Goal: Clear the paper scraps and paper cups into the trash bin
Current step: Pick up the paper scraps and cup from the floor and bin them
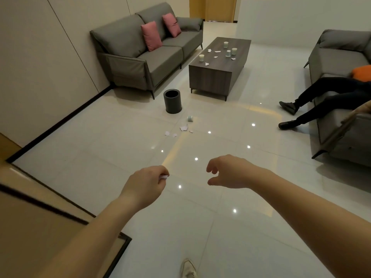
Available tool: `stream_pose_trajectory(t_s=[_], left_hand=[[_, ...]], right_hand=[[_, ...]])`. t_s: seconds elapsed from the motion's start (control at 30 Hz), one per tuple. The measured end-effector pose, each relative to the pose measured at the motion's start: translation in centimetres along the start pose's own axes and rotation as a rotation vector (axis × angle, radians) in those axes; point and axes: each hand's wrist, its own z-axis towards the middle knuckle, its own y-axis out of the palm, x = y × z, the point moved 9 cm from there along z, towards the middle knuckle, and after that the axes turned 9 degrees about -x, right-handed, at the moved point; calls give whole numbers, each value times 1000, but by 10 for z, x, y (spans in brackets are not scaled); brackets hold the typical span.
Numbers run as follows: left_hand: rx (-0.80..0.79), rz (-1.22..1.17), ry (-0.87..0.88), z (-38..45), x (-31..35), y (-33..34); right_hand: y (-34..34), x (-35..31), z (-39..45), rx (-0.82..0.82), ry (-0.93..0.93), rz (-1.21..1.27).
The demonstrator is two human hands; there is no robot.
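Head view. Left hand (145, 182) was curled, fingertips pinching one small white paper scrap (164, 177). Right hand (226, 171) held nothing, fingers loosely bent and spread.

Counts: one dark round trash bin (172, 101) stood upright on the tiled floor (100, 157), near the left end of the coffee table (212, 77). One paper cup (190, 118) lay on its side on the floor just right of and nearer than the bin. About four floor scraps (183, 128) lay nearer still.

On the table: four upright cups (201, 57), about five table scraps (207, 64).

Two grey sofas; the left sofa (160, 57) carried two pink cushions (151, 36). A seated person's legs (313, 99) showed at right.

No readable writing or labels.
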Motion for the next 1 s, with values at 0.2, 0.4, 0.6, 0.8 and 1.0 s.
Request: stream_pose_trajectory(t_s=[0.2, 0.4, 0.6, 0.8, 1.0], left_hand=[[19, 5, 15, 95, -26, -38], [-21, -10, -38, 180, -59, -44], [-18, 19, -90, 286, -77, -61], [6, 20, -101, 394, -75, -91], [19, -42, -120, 477, -86, -110]], right_hand=[[-66, 8, 85, 43, -5, 24], [-104, 25, 176, 14, -29, 19], [-159, 55, 272, -28, -63, -1], [-235, 86, 356, -26, -97, -41], [-282, 111, 432, -35, -106, -44]])
